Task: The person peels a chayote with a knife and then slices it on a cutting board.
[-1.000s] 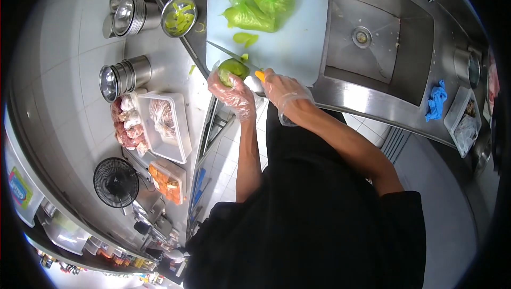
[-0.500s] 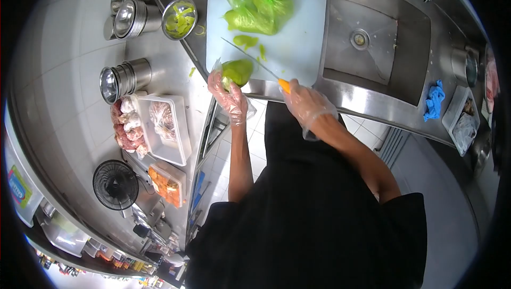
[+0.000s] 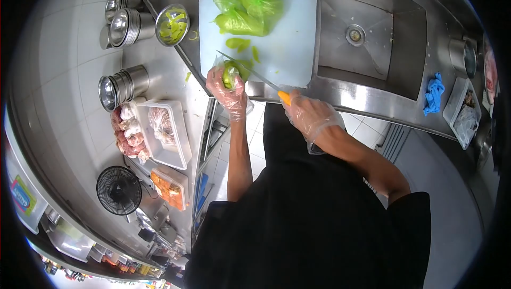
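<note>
My left hand (image 3: 228, 89), in a clear plastic glove, is wrapped round a green fruit (image 3: 231, 77) at the front left edge of the cutting board. In my right hand (image 3: 308, 113), also gloved, is the orange handle of a knife (image 3: 284, 97). Its thin blade points up and left, passing over or against the fruit; exact contact is unclear. On the white cutting board (image 3: 295, 39) lie several green slices (image 3: 238, 43). Behind them sits a green plastic bag (image 3: 247, 12) with contents I cannot make out.
Left of the board stands a metal bowl (image 3: 173, 25) of green strips. A sink (image 3: 367, 44) lies to the right, with a blue cloth (image 3: 434, 95) beyond. Nested metal pots (image 3: 123, 88), a plastic bin (image 3: 167, 145), an orange-filled container (image 3: 169, 188) and a fan (image 3: 119, 190) line the left counter.
The fruit has turned in my left hand, and the knife blade has come down closer to it. The whole view has shifted slightly.
</note>
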### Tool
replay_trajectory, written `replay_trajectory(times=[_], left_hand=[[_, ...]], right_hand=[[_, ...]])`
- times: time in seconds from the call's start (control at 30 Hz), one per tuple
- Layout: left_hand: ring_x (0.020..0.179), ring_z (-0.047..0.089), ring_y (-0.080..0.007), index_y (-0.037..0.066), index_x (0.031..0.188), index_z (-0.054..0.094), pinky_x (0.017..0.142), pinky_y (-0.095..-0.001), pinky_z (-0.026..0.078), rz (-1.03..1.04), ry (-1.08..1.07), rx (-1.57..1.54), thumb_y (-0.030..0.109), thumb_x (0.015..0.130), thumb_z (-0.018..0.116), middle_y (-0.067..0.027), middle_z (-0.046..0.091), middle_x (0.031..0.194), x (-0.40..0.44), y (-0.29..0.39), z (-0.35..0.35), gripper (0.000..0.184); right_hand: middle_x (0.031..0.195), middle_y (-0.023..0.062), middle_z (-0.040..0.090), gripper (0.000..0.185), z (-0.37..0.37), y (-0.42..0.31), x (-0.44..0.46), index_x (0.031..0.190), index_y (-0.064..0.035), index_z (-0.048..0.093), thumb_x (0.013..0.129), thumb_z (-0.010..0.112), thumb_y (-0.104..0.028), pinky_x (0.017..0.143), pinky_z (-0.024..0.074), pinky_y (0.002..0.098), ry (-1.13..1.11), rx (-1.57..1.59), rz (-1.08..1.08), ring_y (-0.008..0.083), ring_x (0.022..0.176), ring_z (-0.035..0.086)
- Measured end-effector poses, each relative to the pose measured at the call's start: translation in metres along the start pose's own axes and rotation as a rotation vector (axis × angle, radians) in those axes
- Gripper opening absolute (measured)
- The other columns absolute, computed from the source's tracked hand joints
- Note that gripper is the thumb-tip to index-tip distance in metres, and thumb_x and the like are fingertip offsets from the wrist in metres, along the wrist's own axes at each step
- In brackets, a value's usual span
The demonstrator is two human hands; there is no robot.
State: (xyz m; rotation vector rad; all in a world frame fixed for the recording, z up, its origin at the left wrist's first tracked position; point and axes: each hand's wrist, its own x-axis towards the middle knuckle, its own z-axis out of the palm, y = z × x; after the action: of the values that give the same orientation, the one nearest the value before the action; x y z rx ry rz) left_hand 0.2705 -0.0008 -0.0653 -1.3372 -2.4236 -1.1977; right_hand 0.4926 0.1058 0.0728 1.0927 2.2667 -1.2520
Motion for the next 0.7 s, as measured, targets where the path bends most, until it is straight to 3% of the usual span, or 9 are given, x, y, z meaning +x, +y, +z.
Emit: replay_trajectory(times=[0.5,0.7], left_hand=[[0.122,0.052,-0.0414,0.009,0.133,0.057,0.102,-0.0542,0.045,0.022,-0.003,0.002,0.023,0.084,0.076,-0.0212,0.049,0.134,-0.001,0.004,0.004,0.054],[0.121,0.052,-0.0418,0.009,0.133,0.057,0.101,-0.0546,0.046,0.014,0.024,0.005,0.020,0.084,0.074,-0.0212,0.048,0.134,-0.004,0.005,0.004,0.053]], right_hand=[[0.093,0.0291,0.072,0.037,0.056,0.031,0.115,0.113,0.0038,0.057,0.107,0.052,-0.032,0.077,0.0567,0.0559,0.014,0.041,-0.071,0.0472,0.089,0.071],[0.092,0.0294,0.072,0.040,0.033,0.017,0.078,0.116,0.0041,0.057,0.107,0.051,-0.035,0.078,0.0558,0.0571,0.027,0.067,-0.024,0.0491,0.088,0.070]])
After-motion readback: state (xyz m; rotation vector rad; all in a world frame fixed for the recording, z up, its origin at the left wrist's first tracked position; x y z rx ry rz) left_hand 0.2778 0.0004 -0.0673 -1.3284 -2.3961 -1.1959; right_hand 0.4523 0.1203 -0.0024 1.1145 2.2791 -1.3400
